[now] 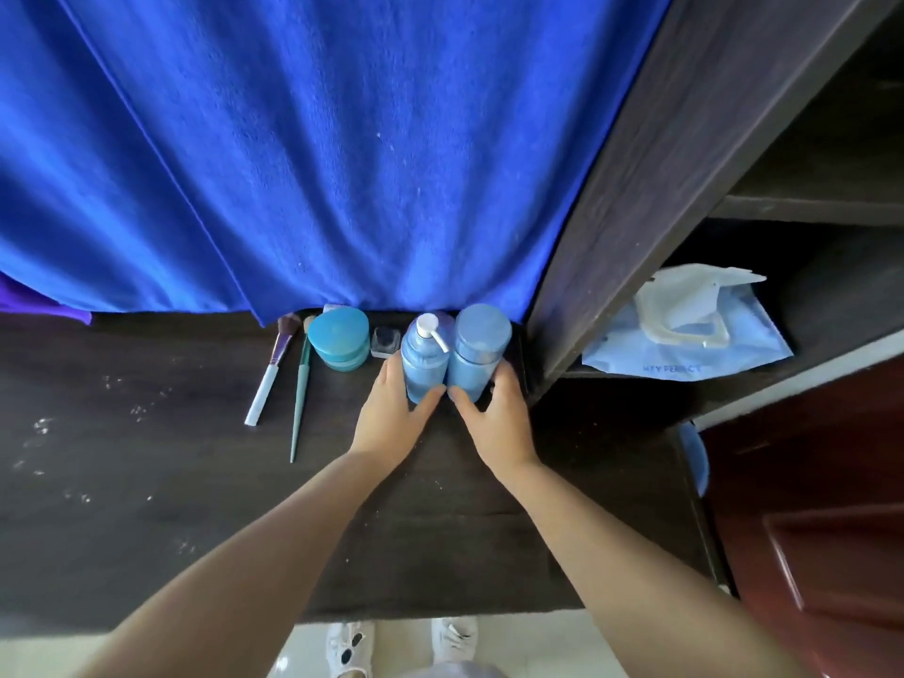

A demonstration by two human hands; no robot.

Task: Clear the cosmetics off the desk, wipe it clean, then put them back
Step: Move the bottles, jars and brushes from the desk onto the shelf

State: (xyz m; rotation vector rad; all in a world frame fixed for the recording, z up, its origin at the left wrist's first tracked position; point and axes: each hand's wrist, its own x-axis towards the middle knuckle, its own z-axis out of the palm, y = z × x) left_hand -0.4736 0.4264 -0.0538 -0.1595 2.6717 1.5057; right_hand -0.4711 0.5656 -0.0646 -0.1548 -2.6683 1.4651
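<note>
I stand at a dark desk (146, 482), looking down at my 2 bare arms reaching forward. At the far edge, under a hanging blue cloth (318, 163), 2 blue bottles stand upright and touching, their long axes vertical. My left hand (391, 423) curls around the pump bottle (423, 364) from its left, thumb across the near side. My right hand (499, 423) wraps the capped bottle (477, 354) from its right, thumb on the near side. Both hands grasp, and both bottles appear to rest on the desk. Each bottle lies directly beyond its own hand, so I judge a straight lift upward comes next. Left of them sit a small clear pot (385, 342), a round teal jar (340, 337) and 2 brushes (274, 369) lying with handles toward me. White specks mark the desk's left part.
</note>
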